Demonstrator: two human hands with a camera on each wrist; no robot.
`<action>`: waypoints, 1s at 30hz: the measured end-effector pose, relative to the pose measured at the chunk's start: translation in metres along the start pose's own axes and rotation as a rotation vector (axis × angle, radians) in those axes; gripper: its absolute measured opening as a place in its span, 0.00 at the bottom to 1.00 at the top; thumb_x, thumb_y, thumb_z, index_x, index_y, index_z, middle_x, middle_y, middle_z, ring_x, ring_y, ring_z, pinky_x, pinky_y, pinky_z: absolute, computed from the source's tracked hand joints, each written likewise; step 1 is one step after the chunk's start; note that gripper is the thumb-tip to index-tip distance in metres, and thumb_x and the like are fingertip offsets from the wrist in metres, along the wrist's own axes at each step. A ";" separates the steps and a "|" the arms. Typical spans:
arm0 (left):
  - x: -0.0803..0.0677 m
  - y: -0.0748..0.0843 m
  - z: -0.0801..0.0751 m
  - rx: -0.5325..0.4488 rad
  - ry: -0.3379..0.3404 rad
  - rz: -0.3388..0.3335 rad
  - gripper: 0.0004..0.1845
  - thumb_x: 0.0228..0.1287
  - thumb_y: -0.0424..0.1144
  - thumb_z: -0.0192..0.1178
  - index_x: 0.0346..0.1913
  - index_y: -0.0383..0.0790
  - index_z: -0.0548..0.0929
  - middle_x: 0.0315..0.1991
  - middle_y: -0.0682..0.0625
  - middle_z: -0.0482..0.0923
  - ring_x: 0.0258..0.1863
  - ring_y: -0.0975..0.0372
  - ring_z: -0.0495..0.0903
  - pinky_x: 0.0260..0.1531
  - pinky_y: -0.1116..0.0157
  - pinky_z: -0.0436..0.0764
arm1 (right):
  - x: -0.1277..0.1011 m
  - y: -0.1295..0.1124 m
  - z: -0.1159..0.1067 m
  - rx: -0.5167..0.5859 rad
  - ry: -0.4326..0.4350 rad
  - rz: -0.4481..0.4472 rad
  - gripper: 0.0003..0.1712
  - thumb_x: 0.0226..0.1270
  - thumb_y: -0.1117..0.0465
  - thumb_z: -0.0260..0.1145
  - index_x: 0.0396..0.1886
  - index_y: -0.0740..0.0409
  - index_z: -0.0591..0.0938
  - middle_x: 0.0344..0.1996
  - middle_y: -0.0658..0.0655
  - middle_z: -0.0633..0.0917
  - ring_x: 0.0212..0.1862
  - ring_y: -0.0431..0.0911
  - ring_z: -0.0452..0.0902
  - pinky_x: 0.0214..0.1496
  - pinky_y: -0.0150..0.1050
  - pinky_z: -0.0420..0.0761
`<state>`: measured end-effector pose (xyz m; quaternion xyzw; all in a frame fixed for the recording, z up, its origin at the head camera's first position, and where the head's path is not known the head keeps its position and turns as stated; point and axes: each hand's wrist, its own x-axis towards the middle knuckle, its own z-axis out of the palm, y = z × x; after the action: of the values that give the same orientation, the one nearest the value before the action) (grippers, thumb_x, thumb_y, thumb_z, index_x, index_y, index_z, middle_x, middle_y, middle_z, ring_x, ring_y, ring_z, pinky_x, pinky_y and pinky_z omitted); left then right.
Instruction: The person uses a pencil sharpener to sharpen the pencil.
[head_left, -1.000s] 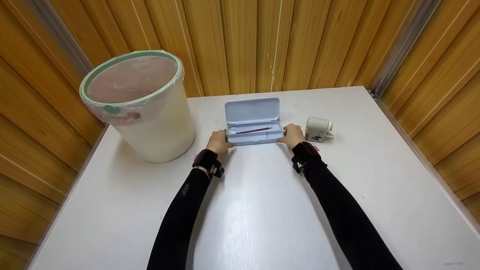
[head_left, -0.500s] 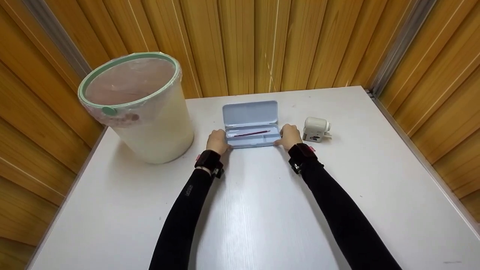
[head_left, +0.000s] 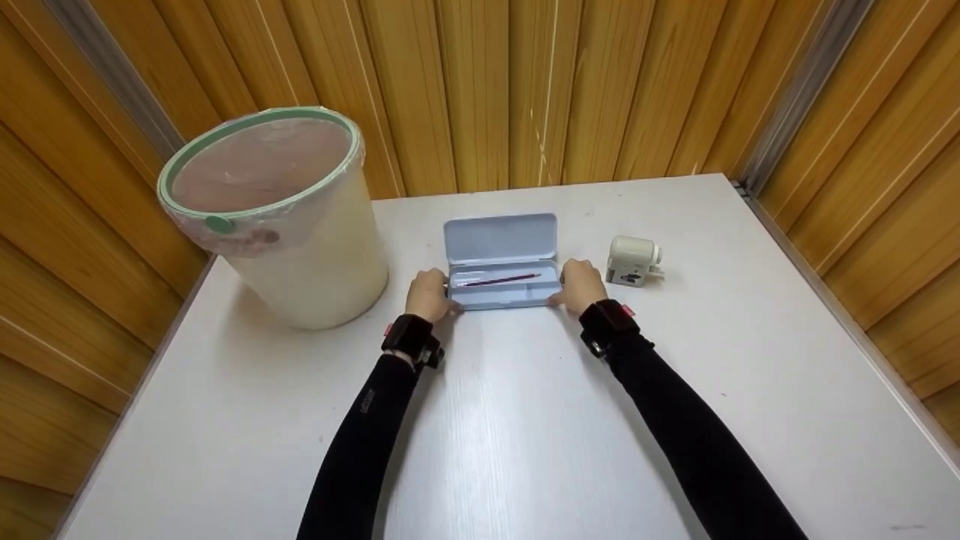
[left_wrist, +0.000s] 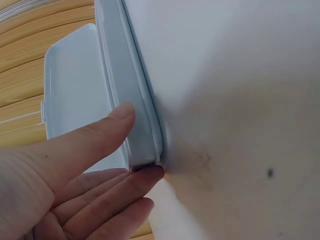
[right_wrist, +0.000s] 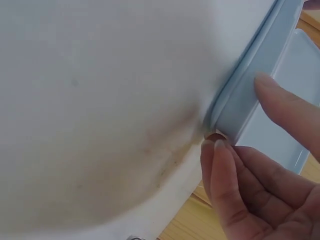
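Observation:
A light blue pencil case [head_left: 501, 238] lies on the white table with its lid raised toward the wall. Inside its tray is one dark red pencil [head_left: 501, 280], slightly slanted. My left hand [head_left: 428, 296] grips the left end of the case; in the left wrist view the thumb [left_wrist: 100, 137] presses its front wall while the fingers sit at its end. At the other end, my right hand [head_left: 582, 286] holds the case likewise, its thumb [right_wrist: 285, 105] on the front wall in the right wrist view and its fingertips [right_wrist: 220, 150] at the corner.
A whitish hand-crank pencil sharpener [head_left: 632, 261] stands right of my right hand. To the left is a large cream bin [head_left: 330, 247] with a green rim and a clear plastic liner. Wood-look panels [head_left: 480, 90] wall in the white table [head_left: 480, 450].
The pencil case, lid still raised and pencil inside, has slid a little toward me with both hands on its ends. The bin and the sharpener have stayed put.

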<state>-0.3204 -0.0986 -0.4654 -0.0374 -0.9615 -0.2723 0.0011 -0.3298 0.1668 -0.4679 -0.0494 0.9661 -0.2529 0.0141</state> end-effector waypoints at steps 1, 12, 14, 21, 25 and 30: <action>-0.002 -0.001 0.000 -0.006 0.000 0.000 0.20 0.43 0.30 0.77 0.43 0.28 0.87 0.37 0.38 0.87 0.33 0.53 0.79 0.42 0.54 0.80 | -0.002 0.000 0.000 -0.006 0.000 -0.005 0.24 0.46 0.61 0.81 0.35 0.74 0.81 0.37 0.70 0.85 0.42 0.63 0.82 0.49 0.54 0.80; -0.030 -0.007 0.000 0.010 0.006 0.033 0.18 0.39 0.34 0.80 0.35 0.29 0.87 0.29 0.42 0.86 0.27 0.56 0.75 0.33 0.58 0.79 | -0.033 -0.009 0.001 -0.056 -0.010 -0.048 0.20 0.45 0.62 0.80 0.29 0.71 0.79 0.30 0.66 0.85 0.35 0.58 0.80 0.43 0.53 0.80; -0.036 -0.008 0.000 0.018 -0.004 0.039 0.16 0.39 0.34 0.80 0.33 0.30 0.87 0.26 0.44 0.84 0.24 0.58 0.73 0.29 0.60 0.77 | -0.039 -0.010 0.001 -0.062 -0.017 -0.060 0.20 0.45 0.63 0.80 0.31 0.72 0.80 0.31 0.66 0.85 0.36 0.59 0.81 0.45 0.54 0.80; -0.064 -0.008 -0.002 0.062 -0.032 0.069 0.16 0.40 0.35 0.79 0.31 0.31 0.85 0.25 0.45 0.84 0.23 0.60 0.73 0.27 0.60 0.78 | -0.063 -0.014 0.003 -0.118 -0.022 -0.139 0.22 0.43 0.63 0.81 0.34 0.74 0.82 0.32 0.69 0.87 0.37 0.62 0.84 0.44 0.56 0.82; -0.079 -0.010 -0.002 0.078 -0.015 0.110 0.15 0.40 0.34 0.79 0.29 0.31 0.84 0.24 0.45 0.83 0.23 0.59 0.73 0.27 0.59 0.77 | -0.077 -0.015 0.004 -0.127 -0.017 -0.162 0.22 0.42 0.63 0.81 0.33 0.73 0.82 0.30 0.68 0.87 0.35 0.61 0.84 0.42 0.55 0.82; -0.094 -0.009 -0.002 0.095 0.012 0.159 0.16 0.40 0.34 0.79 0.30 0.31 0.84 0.24 0.44 0.83 0.23 0.59 0.74 0.25 0.58 0.77 | -0.090 -0.017 0.004 -0.169 -0.008 -0.183 0.22 0.42 0.62 0.81 0.31 0.73 0.81 0.29 0.68 0.85 0.34 0.61 0.83 0.40 0.55 0.81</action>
<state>-0.2278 -0.1144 -0.4702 -0.1117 -0.9673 -0.2256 0.0302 -0.2390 0.1598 -0.4627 -0.1394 0.9754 -0.1706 -0.0091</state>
